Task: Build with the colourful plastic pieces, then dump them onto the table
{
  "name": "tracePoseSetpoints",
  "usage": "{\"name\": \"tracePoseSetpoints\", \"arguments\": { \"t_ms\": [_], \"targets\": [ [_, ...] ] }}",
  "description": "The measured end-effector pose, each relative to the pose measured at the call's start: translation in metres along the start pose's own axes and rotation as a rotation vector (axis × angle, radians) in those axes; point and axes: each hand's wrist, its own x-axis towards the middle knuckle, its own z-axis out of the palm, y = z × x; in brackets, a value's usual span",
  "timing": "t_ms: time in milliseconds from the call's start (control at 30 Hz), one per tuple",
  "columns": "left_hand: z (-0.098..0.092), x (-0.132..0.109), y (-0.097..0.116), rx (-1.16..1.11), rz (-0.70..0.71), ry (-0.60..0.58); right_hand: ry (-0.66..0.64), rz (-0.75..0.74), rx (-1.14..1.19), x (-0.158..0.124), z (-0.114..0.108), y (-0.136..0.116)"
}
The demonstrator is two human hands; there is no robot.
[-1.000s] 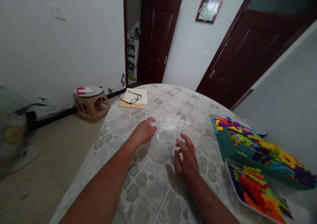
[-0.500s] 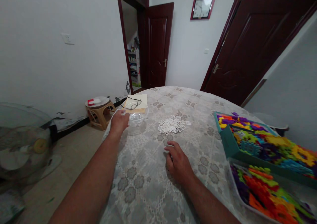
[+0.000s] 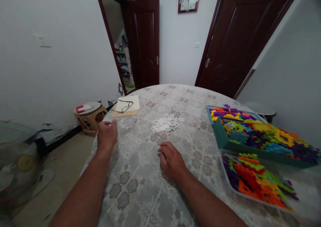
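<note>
A transparent bowl (image 3: pixel 127 124) stands on the patterned tablecloth (image 3: pixel 140 166), its outline faint. Just left of it is my left hand (image 3: pixel 107 135), fingers curled together and nothing visible in them; whether they touch the bowl is unclear. My right hand (image 3: pixel 172 160) rests on the cloth with loosely bent fingers apart, holding nothing. Beyond it lies a loose pile of small white square frames (image 3: pixel 165 123). Behind the bowl, black-framed glasses (image 3: pixel 124 108) lie on cream and tan papers (image 3: pixel 134 101).
On the right stand a teal box (image 3: pixel 223 136) and a clear tray (image 3: pixel 227 183), both with colourful plastic pieces, and another teal-edged container (image 3: pixel 210 115) behind. Left of the table are a stool (image 3: pixel 91 120) and a fan (image 3: pixel 18 166).
The bowl, earlier at my left fingers, now stands on the cloth. My left hand has shifted left and toward me from it. The whole view has turned slightly right.
</note>
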Motion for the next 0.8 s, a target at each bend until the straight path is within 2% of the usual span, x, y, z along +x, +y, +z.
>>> {"name": "tracePoseSetpoints", "arguments": {
  "t_ms": [33, 100, 167, 233, 333, 367, 433, 500, 600, 700, 800],
  "targets": [
    [0.002, -0.013, 0.003, 0.046, 0.115, -0.034, 0.013, 0.007, 0.029, 0.001, -0.001, -0.001],
    [0.015, -0.038, 0.011, 0.085, 0.511, -0.249, 0.061, 0.039, 0.102, 0.005, -0.005, -0.002],
    [0.037, -0.054, 0.022, 0.093, 0.866, -0.462, 0.138, 0.106, 0.172, 0.008, -0.009, -0.002],
    [0.065, -0.06, 0.034, 0.152, 1.044, -0.611, 0.218, 0.194, 0.23, 0.01, -0.014, -0.002],
    [0.109, -0.06, 0.051, 0.33, 1.069, -0.703, 0.285, 0.296, 0.303, 0.011, -0.018, -0.001],
    [0.121, -0.06, 0.056, 0.371, 1.07, -0.7, 0.298, 0.318, 0.322, 0.011, -0.019, 0.0],
    [0.14, -0.065, 0.065, 0.4, 1.088, -0.69, 0.321, 0.349, 0.35, 0.011, -0.02, 0.0],
    [0.149, -0.074, 0.073, 0.37, 1.116, -0.69, 0.338, 0.364, 0.373, 0.011, -0.02, 0.001],
    [0.147, -0.088, 0.077, 0.278, 1.152, -0.759, 0.353, 0.376, 0.405, 0.012, -0.02, 0.001],
    [0.132, -0.094, 0.072, 0.167, 1.188, -0.878, 0.367, 0.393, 0.432, 0.014, -0.021, 0.001],
    [0.117, -0.089, 0.067, 0.044, 1.209, -0.892, 0.365, 0.409, 0.455, 0.014, -0.021, 0.001]
  ]
}}
